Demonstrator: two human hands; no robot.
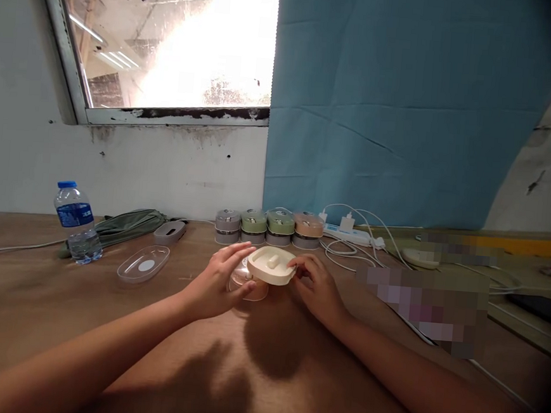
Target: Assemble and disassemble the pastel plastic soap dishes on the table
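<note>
At near centre, my right hand [316,281] pinches the cream tray [270,271], not yet set down; my left hand [219,280] spreads wide; far boxes [278,224] look closed, left clear dish [143,265] apart.

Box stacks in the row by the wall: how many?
4, left to right: grey stack, first green stack, second green stack, orange-topped stack. Any behind them would be hidden.
</note>
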